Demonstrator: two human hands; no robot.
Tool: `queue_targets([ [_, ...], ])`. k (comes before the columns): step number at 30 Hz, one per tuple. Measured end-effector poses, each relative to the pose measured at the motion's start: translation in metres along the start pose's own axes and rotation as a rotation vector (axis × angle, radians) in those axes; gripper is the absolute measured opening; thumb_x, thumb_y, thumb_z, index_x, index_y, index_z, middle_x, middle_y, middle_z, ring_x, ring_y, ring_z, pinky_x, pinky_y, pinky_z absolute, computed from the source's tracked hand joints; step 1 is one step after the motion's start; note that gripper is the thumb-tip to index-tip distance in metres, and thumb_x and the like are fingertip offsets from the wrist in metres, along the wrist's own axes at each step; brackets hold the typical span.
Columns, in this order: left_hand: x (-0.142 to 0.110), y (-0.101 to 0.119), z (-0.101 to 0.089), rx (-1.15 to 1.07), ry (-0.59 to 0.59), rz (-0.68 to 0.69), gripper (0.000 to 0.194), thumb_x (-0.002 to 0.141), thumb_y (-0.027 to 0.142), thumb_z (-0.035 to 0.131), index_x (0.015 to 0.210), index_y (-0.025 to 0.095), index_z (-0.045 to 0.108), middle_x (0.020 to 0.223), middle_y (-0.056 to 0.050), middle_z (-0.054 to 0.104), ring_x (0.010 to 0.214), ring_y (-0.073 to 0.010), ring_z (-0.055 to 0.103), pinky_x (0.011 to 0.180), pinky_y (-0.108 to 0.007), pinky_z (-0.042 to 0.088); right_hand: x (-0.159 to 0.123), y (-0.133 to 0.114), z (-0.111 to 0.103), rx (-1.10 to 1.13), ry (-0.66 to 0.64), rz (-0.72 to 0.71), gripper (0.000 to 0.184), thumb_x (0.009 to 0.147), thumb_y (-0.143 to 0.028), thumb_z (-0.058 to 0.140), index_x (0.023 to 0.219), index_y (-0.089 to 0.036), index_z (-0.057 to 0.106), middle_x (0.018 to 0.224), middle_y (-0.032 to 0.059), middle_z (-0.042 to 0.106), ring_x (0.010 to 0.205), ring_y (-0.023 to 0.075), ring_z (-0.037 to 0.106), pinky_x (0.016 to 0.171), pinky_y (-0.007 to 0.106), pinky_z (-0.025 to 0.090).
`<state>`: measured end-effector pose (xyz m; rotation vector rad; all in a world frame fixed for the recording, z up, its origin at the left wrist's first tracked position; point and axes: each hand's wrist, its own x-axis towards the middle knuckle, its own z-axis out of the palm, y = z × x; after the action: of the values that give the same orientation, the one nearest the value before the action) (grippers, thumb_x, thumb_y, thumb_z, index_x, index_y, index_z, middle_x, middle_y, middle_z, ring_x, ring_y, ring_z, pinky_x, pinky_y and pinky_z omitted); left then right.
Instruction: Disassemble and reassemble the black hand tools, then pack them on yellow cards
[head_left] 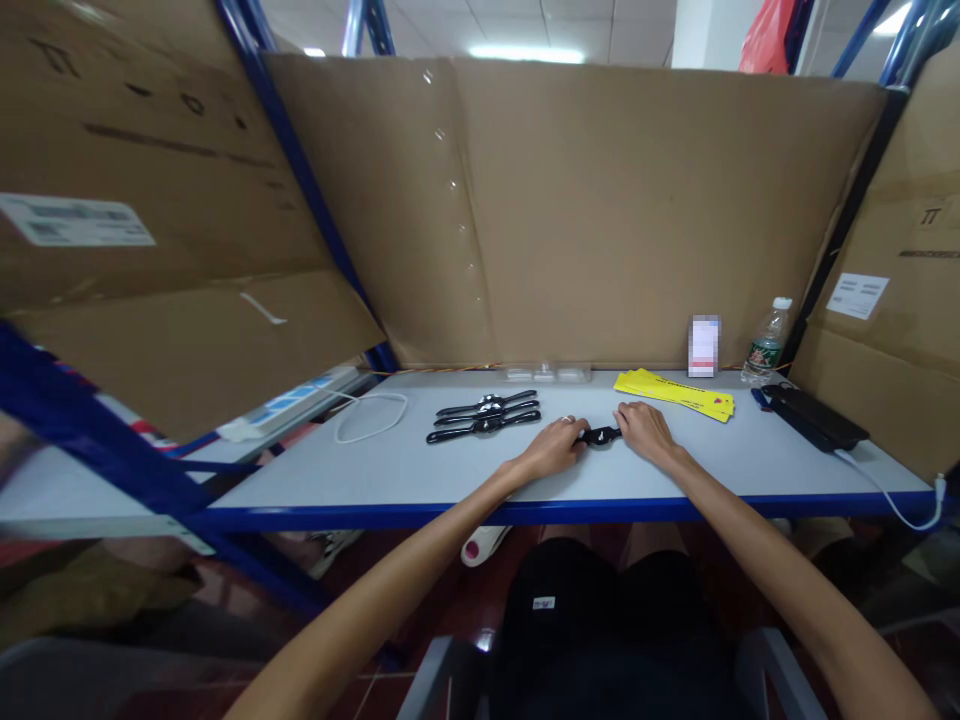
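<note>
A black spokeshave (601, 436) lies low over the white tabletop, between my two hands. My left hand (555, 447) is closed on its left end, with a ring on one finger. At its other end my right hand (646, 430) grips the handle with bent fingers. Both handles are largely hidden by the fingers; the middle part shows. Left of my hands, several more glossy black spokeshaves (487, 424) rest side by side. Flat yellow printed sleeves or cards (675, 394) are fanned in a pile beyond my right hand.
Cardboard walls (645, 220) enclose the back and sides. A phone (703, 346), a water bottle (766, 342) and a black cabled device (814, 416) stand or lie at right. Clear plastic pieces (546, 374) lie at the back; a white cable (371, 418) and power strip (292, 402) are left.
</note>
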<state>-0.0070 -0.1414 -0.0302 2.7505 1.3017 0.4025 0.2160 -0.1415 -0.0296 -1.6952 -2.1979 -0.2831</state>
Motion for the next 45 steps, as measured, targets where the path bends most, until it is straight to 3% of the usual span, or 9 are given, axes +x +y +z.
queue_targets([
  [9,0.017,-0.008,-0.007,-0.193,-0.055,-0.096,0.039,0.089,0.026,0.057,0.127,0.02,0.063,0.105,-0.009,0.075,0.102,-0.0269,0.07,0.087,-0.034,0.05,0.007,-0.001,-0.001,-0.041,-0.004,0.11,0.056,0.108,-0.043,0.033,0.091,-0.017,0.079,0.094,0.0174,0.078,0.084,0.0273,0.072,0.07,0.033,0.04],
  [14,0.038,-0.018,-0.019,-0.777,-0.236,-0.127,0.028,0.088,0.036,0.06,0.106,0.016,0.059,0.077,-0.003,0.068,0.07,-0.0178,0.068,0.06,-0.026,0.047,0.035,0.006,-0.014,-0.052,0.163,0.037,0.054,0.109,-0.041,0.033,0.09,-0.018,0.078,0.09,0.0135,0.079,0.08,0.0233,0.071,0.067,0.031,0.035],
  [18,0.05,-0.018,-0.023,-0.993,-0.336,-0.117,0.048,0.089,0.065,0.057,0.093,0.018,0.051,0.073,-0.001,0.062,0.053,-0.0113,0.057,0.045,-0.021,0.035,0.055,0.014,-0.013,-0.061,0.288,-0.066,0.047,0.109,-0.033,0.038,0.086,-0.016,0.076,0.089,0.0105,0.079,0.079,0.0187,0.069,0.069,0.029,0.033],
  [22,0.06,-0.016,-0.017,-0.897,-0.254,-0.177,0.055,0.089,0.074,0.052,0.086,0.019,0.051,0.056,0.008,0.042,0.041,-0.0065,0.033,0.041,-0.02,0.022,0.06,0.022,-0.003,-0.054,0.333,-0.069,0.046,0.108,-0.031,0.04,0.083,-0.016,0.075,0.087,0.0104,0.078,0.078,0.0179,0.066,0.069,0.029,0.032],
  [26,0.069,-0.015,-0.008,-0.801,-0.225,-0.204,0.059,0.093,0.071,0.047,0.077,0.016,0.058,0.052,0.007,0.037,0.042,-0.007,0.03,0.044,-0.022,0.024,0.06,0.026,0.0,-0.047,0.326,-0.025,0.047,0.109,-0.032,0.038,0.085,-0.016,0.074,0.086,0.0115,0.076,0.08,0.0193,0.064,0.07,0.029,0.033],
  [30,0.077,-0.016,0.001,-0.598,-0.058,-0.173,0.057,0.099,0.06,0.044,0.068,0.014,0.061,0.053,0.002,0.048,0.049,-0.0103,0.042,0.053,-0.023,0.032,0.062,0.029,-0.007,-0.039,0.375,0.032,0.046,0.109,-0.031,0.034,0.089,-0.016,0.072,0.092,0.0129,0.073,0.091,0.0228,0.06,0.077,0.031,0.036],
  [34,0.082,-0.018,0.007,-0.258,0.154,-0.271,0.052,0.104,0.045,0.04,0.08,0.012,0.072,0.075,-0.008,0.07,0.075,-0.0187,0.064,0.069,-0.025,0.041,0.068,0.031,-0.02,-0.055,0.445,0.098,0.039,0.108,-0.029,0.032,0.106,-0.014,0.068,0.112,0.017,0.069,0.106,0.027,0.057,0.088,0.034,0.037],
  [40,0.08,-0.009,0.013,-0.124,0.211,-0.478,0.052,0.106,0.048,0.034,0.112,0.017,0.075,0.109,-0.016,0.076,0.103,-0.0253,0.071,0.081,-0.028,0.046,0.065,-0.002,-0.018,0.011,0.074,0.159,0.048,0.11,-0.04,0.022,0.121,-0.019,0.064,0.102,0.0129,0.075,0.093,0.0238,0.068,0.078,0.029,0.039],
  [45,0.075,-0.001,0.011,-0.138,0.201,-0.488,0.053,0.107,0.046,0.029,0.119,0.018,0.072,0.115,-0.017,0.076,0.108,-0.0268,0.071,0.084,-0.029,0.049,0.056,-0.029,-0.001,-0.038,-0.055,0.092,0.051,0.109,-0.042,0.021,0.127,-0.02,0.064,0.107,0.0149,0.076,0.097,0.0264,0.071,0.082,0.032,0.045],
])
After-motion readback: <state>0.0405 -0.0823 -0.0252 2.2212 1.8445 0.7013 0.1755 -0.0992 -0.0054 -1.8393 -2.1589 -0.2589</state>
